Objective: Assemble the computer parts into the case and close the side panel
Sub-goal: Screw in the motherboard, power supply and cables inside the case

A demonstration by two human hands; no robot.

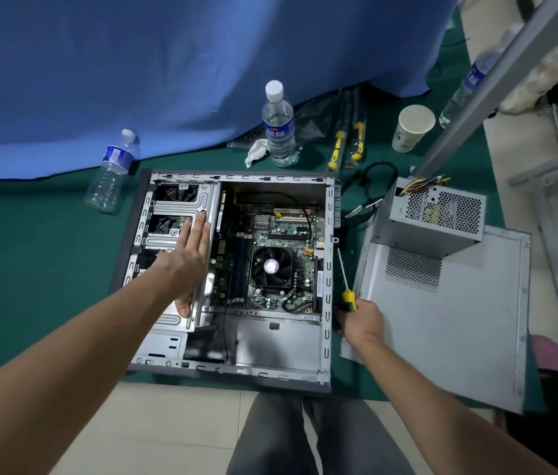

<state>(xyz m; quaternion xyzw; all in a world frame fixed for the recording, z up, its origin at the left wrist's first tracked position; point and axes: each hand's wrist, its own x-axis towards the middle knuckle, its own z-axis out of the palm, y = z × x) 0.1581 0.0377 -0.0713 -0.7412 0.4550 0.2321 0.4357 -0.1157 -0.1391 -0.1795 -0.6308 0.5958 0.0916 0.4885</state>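
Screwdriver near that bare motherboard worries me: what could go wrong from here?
1. The screwdriver in the right hand points along the case edge; a slip could gouge the motherboard.
2. The left hand presses flat on the drive cage; its metal edges might cut.

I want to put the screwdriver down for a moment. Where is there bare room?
Bare green mat lies left of the case. The side panel is bare at its near end. It is crowded behind the case, around the bottles and the paper cup.
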